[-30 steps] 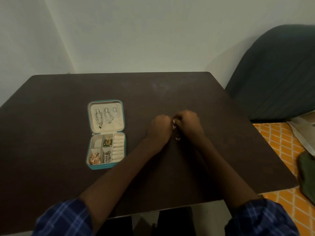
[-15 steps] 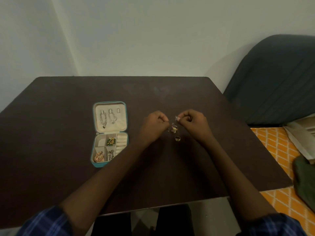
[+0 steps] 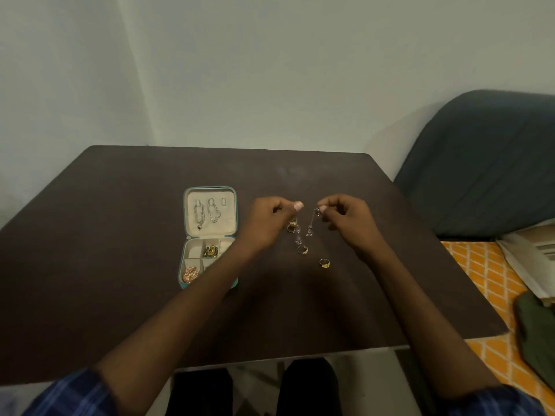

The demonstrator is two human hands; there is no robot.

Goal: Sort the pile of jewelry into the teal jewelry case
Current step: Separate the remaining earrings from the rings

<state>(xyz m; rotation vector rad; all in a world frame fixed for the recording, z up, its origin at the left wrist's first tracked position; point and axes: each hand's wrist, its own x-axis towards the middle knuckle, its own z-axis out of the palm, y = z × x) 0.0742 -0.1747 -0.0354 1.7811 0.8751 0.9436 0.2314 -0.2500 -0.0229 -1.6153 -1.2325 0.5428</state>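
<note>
The teal jewelry case (image 3: pixel 209 237) lies open on the left part of the dark table (image 3: pixel 90 265), well away from the table's edges, with lots of bare table to its left. Chains hang in its lid and small shiny pieces sit in its little boxes. Just right of it the left hand (image 3: pixel 267 223) has curled fingers; I cannot tell what it pinches. The small pile of jewelry (image 3: pixel 300 235) lies between the hands. The right hand (image 3: pixel 348 219) pinches a thin silver chain (image 3: pixel 310 225), which dangles down. A gold ring (image 3: pixel 325 263) lies alone nearer the front edge.
</note>
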